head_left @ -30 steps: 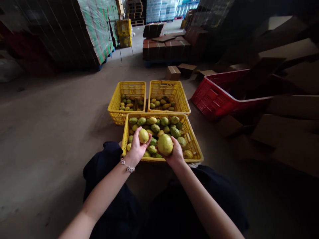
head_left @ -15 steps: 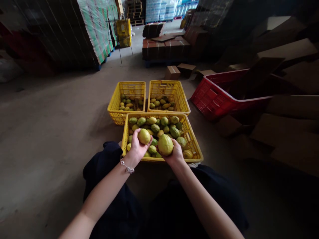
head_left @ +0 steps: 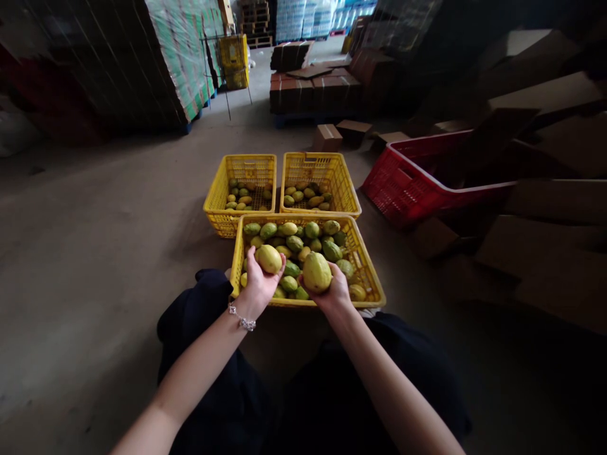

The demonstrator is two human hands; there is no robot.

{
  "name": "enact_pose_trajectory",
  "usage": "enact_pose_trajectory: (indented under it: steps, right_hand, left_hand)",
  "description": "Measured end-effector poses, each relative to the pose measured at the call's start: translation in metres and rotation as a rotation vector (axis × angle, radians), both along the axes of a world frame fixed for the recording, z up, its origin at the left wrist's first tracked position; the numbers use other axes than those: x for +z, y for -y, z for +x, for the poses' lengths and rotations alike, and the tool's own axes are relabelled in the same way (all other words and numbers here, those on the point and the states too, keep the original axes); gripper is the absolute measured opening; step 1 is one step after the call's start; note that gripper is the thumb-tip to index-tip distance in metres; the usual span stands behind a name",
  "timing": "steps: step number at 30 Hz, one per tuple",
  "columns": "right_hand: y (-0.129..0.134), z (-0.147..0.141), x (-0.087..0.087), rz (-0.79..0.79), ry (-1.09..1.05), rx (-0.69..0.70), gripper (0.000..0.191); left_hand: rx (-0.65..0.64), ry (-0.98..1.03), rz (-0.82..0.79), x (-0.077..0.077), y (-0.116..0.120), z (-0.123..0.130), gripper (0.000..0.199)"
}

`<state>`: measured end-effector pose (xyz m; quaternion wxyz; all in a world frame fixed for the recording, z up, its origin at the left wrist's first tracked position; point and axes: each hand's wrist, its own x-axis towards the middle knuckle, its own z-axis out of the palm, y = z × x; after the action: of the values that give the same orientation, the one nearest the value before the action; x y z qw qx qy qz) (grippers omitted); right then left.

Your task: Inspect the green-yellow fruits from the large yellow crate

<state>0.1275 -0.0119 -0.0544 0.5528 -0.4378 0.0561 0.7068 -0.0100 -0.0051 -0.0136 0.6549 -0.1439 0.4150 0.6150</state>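
A red crate (head_left: 396,189) stands on the floor (head_left: 104,240) near a small cardboard box (head_left: 327,138); wooden pallets (head_left: 255,20) are stacked farther back.

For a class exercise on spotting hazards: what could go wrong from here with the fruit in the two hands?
1. The left fruit might roll off the left hand, which cradles it, and bruise against the fruits below.
2. The right fruit looks larger and is held by the right hand alone, so it could slip.
3. The bracelet might snag on the front crate if that wrist reaches in.
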Motion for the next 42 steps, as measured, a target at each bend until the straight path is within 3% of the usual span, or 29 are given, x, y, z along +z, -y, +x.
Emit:
enact_pose_trajectory:
  steps: [3,7,12,17,21,26,33,38,42]
  right_hand:
    - [-0.001,-0.002,0.001,-0.135,0.074,0.001,0.019]
    - [-0.001,-0.006,0.005,-0.136,0.129,0.028,0.023]
    - [0.000,-0.005,0.006,-0.109,0.079,0.011,0.022]
    - [0.002,-0.007,0.015,-0.142,0.093,0.008,0.023]
    - [0.003,-0.007,0.020,-0.188,0.109,0.025,0.023]
    - [0.002,-0.005,0.017,-0.162,0.057,0.050,0.026]
    - [0.001,-0.004,0.011,-0.164,0.093,-0.012,0.015]
    - [0.001,-0.004,0.011,-0.184,0.052,-0.008,0.017]
    - [0.001,-0.004,0.014,-0.169,0.074,0.069,0.025]
  left_hand:
    - [-0.064,-0.014,-0.007,0.000,-0.001,-0.001,0.017]
    - [-0.176,0.007,0.001,0.001,0.001,-0.002,0.027]
    - [-0.138,-0.008,0.036,0.003,0.004,-0.002,0.024]
    - [-0.168,0.093,0.028,0.003,0.004,-0.001,0.030]
    - [-0.211,0.059,0.055,0.002,0.004,0.001,0.030]
    - [-0.265,0.000,0.057,0.000,0.003,0.001,0.026]
    - [-0.182,-0.028,0.059,0.005,0.002,-0.001,0.009]
    - [-0.260,-0.011,0.013,0.002,0.006,0.000,0.025]
    - [-0.248,0.002,0.027,0.005,0.008,0.002,0.021]
